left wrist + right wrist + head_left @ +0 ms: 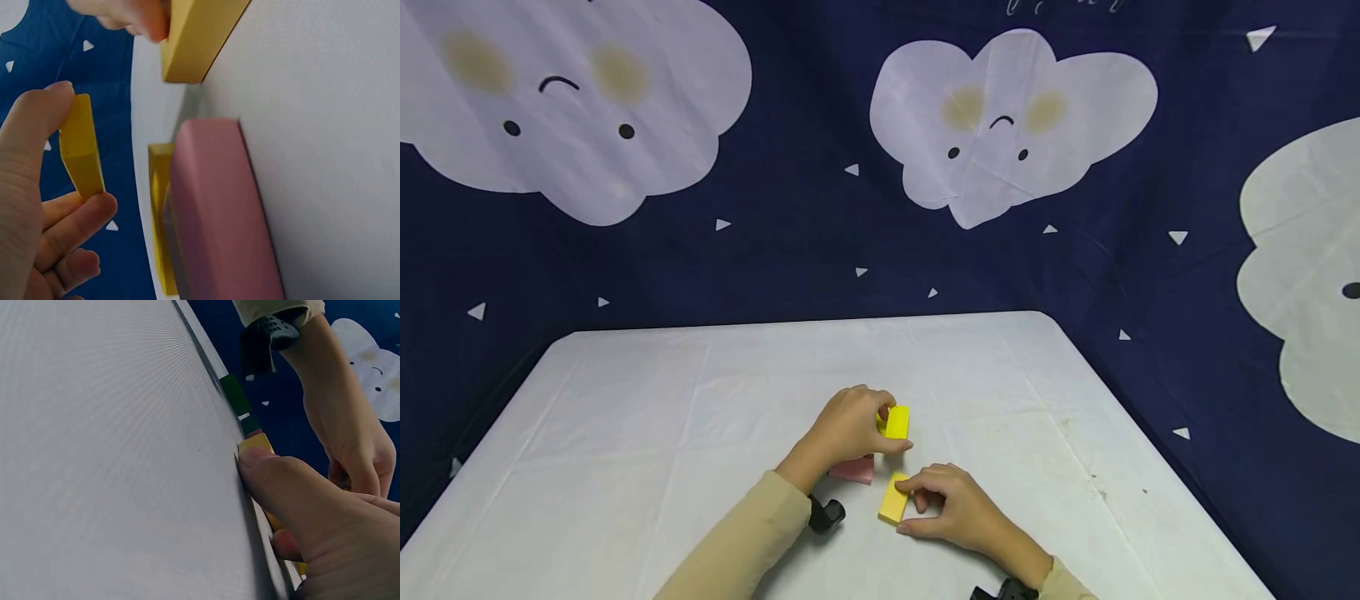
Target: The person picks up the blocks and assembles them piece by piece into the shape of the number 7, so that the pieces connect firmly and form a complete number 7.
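Observation:
My left hand (850, 425) pinches a yellow block (81, 147) between thumb and fingertips, held up above the white table. Close in front of the body, my right hand (958, 510) grips a second yellow block (892, 500) by its ends, thumb on the near end. That block is low at the tabletop. Beneath the left wrist lies a pink block (219, 212), partly covered by the hand in the head view. Another yellow block (160, 219) stands just beyond the pink one in the left wrist view.
White cloth covers the table (625, 467). A dark blue curtain (805, 233) with cloud prints hangs behind it. Green pieces (235, 394) show past the right hand's block in the right wrist view. A black wrist camera (827, 515) sits on the left wrist.

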Demonstrator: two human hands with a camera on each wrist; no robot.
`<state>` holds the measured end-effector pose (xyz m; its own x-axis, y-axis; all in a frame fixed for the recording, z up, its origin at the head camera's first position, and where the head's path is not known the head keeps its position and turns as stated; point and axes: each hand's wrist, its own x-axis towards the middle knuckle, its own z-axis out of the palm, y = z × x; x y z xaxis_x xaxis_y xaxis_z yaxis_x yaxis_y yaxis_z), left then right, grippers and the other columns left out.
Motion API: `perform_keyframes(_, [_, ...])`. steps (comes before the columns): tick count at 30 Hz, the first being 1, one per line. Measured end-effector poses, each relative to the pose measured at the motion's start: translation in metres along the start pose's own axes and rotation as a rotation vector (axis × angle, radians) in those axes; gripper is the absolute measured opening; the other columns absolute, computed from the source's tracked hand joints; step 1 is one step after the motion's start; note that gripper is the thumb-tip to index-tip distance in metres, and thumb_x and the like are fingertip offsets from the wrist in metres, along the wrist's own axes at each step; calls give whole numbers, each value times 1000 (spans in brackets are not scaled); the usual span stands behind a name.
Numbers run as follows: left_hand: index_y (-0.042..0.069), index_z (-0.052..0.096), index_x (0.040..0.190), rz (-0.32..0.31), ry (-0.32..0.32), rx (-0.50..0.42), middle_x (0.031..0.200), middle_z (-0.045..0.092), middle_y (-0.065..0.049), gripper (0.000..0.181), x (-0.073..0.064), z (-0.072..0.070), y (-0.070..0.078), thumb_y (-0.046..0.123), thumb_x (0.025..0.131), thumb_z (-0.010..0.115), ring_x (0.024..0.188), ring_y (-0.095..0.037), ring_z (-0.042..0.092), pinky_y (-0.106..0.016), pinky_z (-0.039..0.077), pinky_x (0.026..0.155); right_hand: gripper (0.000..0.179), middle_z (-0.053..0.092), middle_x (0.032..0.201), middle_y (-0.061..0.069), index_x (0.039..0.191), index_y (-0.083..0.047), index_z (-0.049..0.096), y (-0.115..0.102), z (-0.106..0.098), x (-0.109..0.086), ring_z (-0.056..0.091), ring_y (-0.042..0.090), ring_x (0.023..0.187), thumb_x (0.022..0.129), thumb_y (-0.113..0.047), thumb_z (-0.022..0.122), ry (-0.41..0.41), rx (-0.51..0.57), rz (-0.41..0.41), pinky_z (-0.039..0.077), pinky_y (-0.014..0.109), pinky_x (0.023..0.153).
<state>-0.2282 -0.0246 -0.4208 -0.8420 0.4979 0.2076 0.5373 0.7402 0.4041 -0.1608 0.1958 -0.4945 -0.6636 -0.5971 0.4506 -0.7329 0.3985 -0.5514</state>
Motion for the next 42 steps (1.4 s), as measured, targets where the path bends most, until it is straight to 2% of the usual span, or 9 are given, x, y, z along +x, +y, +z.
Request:
perform_keyframes(5, [13,73,108,41,-21,38,81,66,6,62,7,8,6,62,71,80,74,-8,51,-23,43,70,34,59,74,-13,107,-21,74,1,1,0,49,-3,67,77,-32,86,11,18,-30,42,15,66])
perform_keyframes(12, [11,71,103,83,-58,-8,77,61,6,57,12,17,9,58,72,82,74,-9,49,-20,43,67,32,60,69,-10,106,-18,75,3,2,0,48,-4,62,79,-29,85,22,9,-83,40,9,62])
perform_keyframes(16, [10,72,107,94,-75,7,78,58,7,60,15,20,11,57,71,83,76,-9,49,-21,43,69,32,58,64,-10,107,-16,75,4,2,1,45,-7,60,79,-28,85,17,26,-83,39,6,57])
perform_keyframes(24, [11,70,116,49,-169,21,85,56,7,65,13,24,11,56,71,84,80,-10,49,-22,46,75,34,56,62,-11,108,-13,76,1,1,0,44,-10,60,79,-27,85,3,62,-47,40,6,55])
perform_keyframes(29, [12,71,117,23,-193,36,92,59,6,66,10,25,9,56,70,85,84,-10,50,-25,48,82,34,56,63,-13,109,-15,76,1,1,0,45,-11,60,79,-27,85,0,76,-16,41,7,55])
perform_keyframes(31, [12,70,118,15,-196,13,93,60,6,67,8,25,7,55,70,85,83,-10,50,-26,48,83,33,56,64,-13,108,-14,77,2,2,0,45,-11,61,79,-27,85,3,70,-30,41,7,55])
perform_keyframes(36, [14,70,121,8,-194,-61,89,60,7,62,5,25,0,52,74,83,79,-9,48,-24,43,76,32,57,64,-13,108,-14,77,3,3,0,46,-9,61,80,-27,84,7,55,-50,41,8,55])
perform_keyframes(42, [17,74,115,19,-202,-99,82,56,3,42,2,24,-6,45,84,77,72,-8,43,-21,33,65,34,59,66,-15,110,-15,77,3,3,0,48,-8,61,79,-28,84,-5,77,5,43,10,56])
